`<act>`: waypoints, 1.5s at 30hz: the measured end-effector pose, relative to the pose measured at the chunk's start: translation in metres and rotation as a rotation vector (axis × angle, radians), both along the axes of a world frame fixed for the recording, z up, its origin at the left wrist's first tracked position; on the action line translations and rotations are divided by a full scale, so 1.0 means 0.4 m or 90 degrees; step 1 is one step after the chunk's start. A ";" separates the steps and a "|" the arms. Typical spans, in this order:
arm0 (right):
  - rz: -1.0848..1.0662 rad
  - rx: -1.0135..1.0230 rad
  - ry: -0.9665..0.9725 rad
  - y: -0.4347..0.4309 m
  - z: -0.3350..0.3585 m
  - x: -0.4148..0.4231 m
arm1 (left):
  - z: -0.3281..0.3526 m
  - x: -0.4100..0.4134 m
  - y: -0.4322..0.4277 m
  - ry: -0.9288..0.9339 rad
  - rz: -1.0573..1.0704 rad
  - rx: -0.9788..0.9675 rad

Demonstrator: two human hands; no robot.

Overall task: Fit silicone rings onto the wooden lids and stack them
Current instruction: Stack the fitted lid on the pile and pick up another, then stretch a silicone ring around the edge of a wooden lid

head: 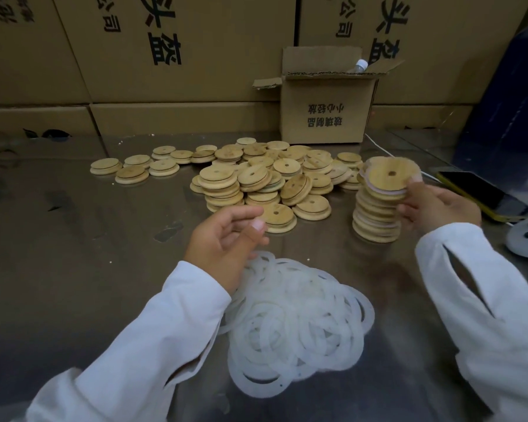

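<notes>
While right hand [436,208] holds tilted lid [387,175] over stack [375,217], left hand [223,239] hovers half-curled.

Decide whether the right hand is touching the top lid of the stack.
Touching: the head view shows the right hand pinching the top lid at its rim.

Top lid [389,175] — blurred; bottle [359,66] half-hidden
</notes>
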State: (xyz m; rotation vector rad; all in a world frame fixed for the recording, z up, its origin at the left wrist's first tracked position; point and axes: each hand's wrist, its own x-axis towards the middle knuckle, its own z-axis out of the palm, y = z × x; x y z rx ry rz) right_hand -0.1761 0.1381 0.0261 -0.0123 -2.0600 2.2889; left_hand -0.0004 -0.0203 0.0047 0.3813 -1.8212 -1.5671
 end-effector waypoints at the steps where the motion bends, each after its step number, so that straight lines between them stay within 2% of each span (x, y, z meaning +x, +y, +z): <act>1: -0.016 0.006 -0.014 0.004 -0.005 -0.012 | 0.000 0.000 0.000 0.003 0.002 -0.004; 8: -0.031 0.071 -0.064 -0.002 -0.022 -0.039 | -0.004 0.002 0.004 -0.004 -0.002 -0.017; 11: -0.033 0.143 -0.058 -0.003 -0.030 -0.038 | -0.004 0.000 0.005 -0.011 -0.004 -0.027; 14: -0.079 0.169 -0.007 -0.008 -0.029 -0.032 | -0.005 0.001 0.004 -0.010 -0.005 -0.032; 17: -0.125 0.164 0.123 -0.020 -0.015 0.002 | -0.007 0.000 -0.001 -0.017 0.005 -0.048; 19: -0.074 0.159 0.236 -0.039 -0.011 0.045 | -0.011 -0.006 -0.011 -0.039 0.019 -0.083; 21: 0.054 0.199 0.325 -0.059 -0.025 0.083 | -0.014 -0.016 -0.027 -0.081 0.040 -0.146; 23: 0.179 0.292 0.379 -0.076 -0.047 0.100 | -0.011 -0.031 -0.046 -0.122 0.052 -0.204; 25: 0.235 0.396 0.415 -0.082 -0.066 0.099 | -0.004 -0.055 -0.070 -0.168 0.053 -0.258; 31: 0.234 0.432 0.416 -0.079 -0.072 0.083 | 0.021 -0.183 -0.119 -0.418 0.047 -0.465; 34: 0.251 0.441 0.406 -0.078 -0.070 0.083 | 0.005 -0.241 -0.115 -0.506 0.005 -0.513; 42: 0.263 0.446 0.392 -0.080 -0.066 0.086 | 0.017 -0.242 -0.101 -0.479 0.031 -0.482; 45: 0.278 0.322 0.286 -0.091 -0.059 0.096 | 0.053 -0.182 -0.079 -0.352 0.027 -0.496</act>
